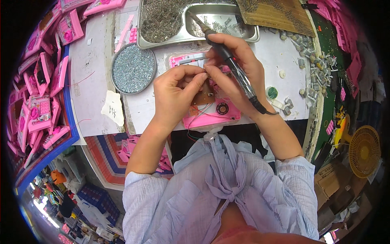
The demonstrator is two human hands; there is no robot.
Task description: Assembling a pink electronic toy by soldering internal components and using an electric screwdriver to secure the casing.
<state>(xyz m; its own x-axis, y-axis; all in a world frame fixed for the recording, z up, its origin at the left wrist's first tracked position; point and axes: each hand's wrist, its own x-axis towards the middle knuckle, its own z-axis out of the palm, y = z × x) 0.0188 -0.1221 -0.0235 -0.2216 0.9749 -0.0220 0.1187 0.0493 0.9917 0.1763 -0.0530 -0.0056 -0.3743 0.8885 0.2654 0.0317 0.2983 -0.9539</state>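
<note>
A pink plastic toy housing (196, 121) lies open on the table in front of me, with a brown circuit board (204, 97), thin red and green wires and a small round black speaker (222, 107) in it. Above the board, my left hand (177, 87) is closed in a pinch; what its fingertips hold is too small to make out. My right hand (239, 71) grips a black soldering iron (232, 63), its metal tip pointing away toward the steel tray. The right thumb and a finger meet the left fingertips over the board.
A steel tray (178, 42) of small metal parts stands behind, with a cardboard sheet (276, 16) at its right. To the left are a round dish (134, 70) of small silvery pieces and stacked pink housings (38, 112). Small grey parts (315, 69) and a yellow fan (364, 151) are right.
</note>
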